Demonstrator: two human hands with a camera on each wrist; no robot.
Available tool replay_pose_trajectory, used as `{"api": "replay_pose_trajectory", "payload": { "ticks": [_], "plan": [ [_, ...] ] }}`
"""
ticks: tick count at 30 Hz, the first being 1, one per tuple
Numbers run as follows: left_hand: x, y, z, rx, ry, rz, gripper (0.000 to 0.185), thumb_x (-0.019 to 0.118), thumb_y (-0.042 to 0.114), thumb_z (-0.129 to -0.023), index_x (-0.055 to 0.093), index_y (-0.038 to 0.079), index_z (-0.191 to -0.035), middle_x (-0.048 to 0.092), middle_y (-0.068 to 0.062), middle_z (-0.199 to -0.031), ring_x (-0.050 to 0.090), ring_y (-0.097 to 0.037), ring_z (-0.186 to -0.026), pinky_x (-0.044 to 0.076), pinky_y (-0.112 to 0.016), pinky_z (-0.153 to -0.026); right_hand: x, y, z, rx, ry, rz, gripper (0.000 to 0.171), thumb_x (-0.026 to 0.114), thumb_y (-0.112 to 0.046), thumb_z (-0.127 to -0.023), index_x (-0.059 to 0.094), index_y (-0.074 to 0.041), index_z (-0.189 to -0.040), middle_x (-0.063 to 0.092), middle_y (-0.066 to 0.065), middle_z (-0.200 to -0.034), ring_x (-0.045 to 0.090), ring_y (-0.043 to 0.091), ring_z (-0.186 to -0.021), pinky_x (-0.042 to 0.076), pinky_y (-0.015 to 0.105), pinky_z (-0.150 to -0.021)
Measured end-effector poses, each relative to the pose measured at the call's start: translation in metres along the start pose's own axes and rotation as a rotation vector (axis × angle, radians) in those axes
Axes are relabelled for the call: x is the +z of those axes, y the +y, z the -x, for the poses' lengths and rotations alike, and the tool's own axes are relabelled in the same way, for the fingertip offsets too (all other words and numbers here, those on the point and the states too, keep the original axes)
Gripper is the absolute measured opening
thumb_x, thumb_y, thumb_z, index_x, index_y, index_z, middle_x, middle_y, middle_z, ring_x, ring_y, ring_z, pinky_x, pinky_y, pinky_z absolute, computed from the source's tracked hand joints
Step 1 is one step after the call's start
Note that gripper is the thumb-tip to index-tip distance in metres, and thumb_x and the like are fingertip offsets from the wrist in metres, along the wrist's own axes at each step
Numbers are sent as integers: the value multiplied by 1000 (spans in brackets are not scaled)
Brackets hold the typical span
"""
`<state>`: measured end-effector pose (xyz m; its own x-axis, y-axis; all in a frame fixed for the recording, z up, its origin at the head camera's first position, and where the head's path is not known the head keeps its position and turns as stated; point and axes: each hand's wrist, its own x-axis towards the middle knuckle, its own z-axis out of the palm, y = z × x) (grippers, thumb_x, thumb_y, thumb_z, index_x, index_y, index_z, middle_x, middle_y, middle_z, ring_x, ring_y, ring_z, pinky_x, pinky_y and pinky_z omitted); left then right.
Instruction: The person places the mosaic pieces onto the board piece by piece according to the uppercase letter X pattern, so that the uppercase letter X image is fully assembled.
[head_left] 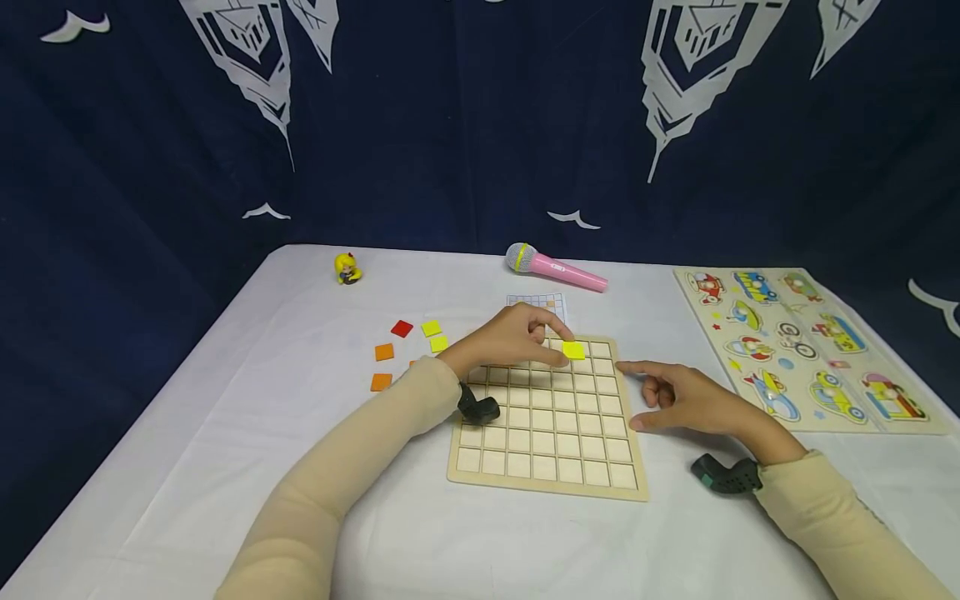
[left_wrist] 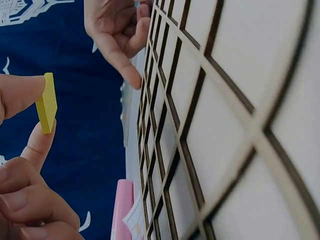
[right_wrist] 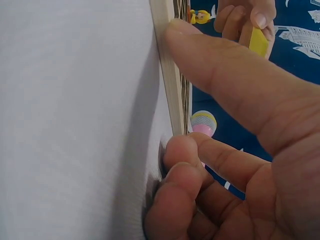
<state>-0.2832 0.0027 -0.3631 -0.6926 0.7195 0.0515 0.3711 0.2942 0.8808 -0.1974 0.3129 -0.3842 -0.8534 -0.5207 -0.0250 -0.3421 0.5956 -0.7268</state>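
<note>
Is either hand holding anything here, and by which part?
The left hand pinches a yellow tile by its edges. The right hand holds nothing; its forefinger touches the grid board edge.

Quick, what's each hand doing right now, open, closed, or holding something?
Left hand: pinches a yellow tile over the grid board.
Right hand: holds nothing; index finger straight against the board's right edge, other fingers loosely curled.

Bare white tablecloth (head_left: 315, 467) lies open across the lower left and lower centre of the frame. The wooden grid board (head_left: 551, 467) fills centre. Loose red, orange and yellow square tiles (head_left: 384, 352) clutter centre-left. The pink toy microphone (head_left: 558, 269) lies just beyond the board; the vehicle peg puzzle (head_left: 806, 346) blocks the right.
</note>
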Motion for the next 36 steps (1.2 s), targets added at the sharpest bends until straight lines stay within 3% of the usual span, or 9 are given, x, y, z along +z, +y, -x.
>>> {"api": "replay_pose_trajectory", "payload": {
  "ticks": [6, 14, 20, 30, 36],
  "plan": [
    [7, 1, -8, -9, 3, 19, 35, 86, 12, -90, 77, 4, -123, 33, 7, -61, 31, -7, -57, 30, -23, -58, 0, 0, 0, -10, 0, 5, 78, 92, -10, -86, 52, 15, -149, 53, 0, -87, 45, 7, -69, 39, 26, -60],
    [15, -1, -19, -38, 24, -32, 36, 88, 15, -90, 78, 6, -123, 34, 8, -61, 33, -7, -58, 33, -23, -62, 0, 3, 1, -7, -1, -3, 79, 92, -10, -86, 52, 14, -149, 53, 0, -87, 45, 8, -68, 39, 26, -60],
    [19, -2, -26, -95, 24, -105, 35, 89, 19, -89, 81, 11, -122, 44, 7, -63, 42, -7, -62, 38, -23, -63, 0, 2, 0, -13, -3, -3, 78, 91, -9, -86, 52, 14, -149, 53, 0, -87, 45, 8, -68, 39, 26, -60],
    [23, -3, -32, -182, 5, -278, 31, 91, 21, -88, 83, 15, -118, 47, 7, -63, 42, -7, -61, 32, -22, -58, -1, 1, -1, -11, -3, 7, 78, 91, -10, -86, 52, 14, -149, 53, 0, -87, 45, 7, -69, 39, 26, -60],
    [25, -2, -31, -205, 21, -347, 30, 92, 26, -88, 85, 21, -116, 60, 7, -81, 51, -7, -75, 39, -22, -64, 0, 0, -1, -1, -2, 3, 78, 91, -10, -86, 52, 14, -149, 53, 0, -87, 45, 8, -69, 39, 26, -61]
  ]
}}
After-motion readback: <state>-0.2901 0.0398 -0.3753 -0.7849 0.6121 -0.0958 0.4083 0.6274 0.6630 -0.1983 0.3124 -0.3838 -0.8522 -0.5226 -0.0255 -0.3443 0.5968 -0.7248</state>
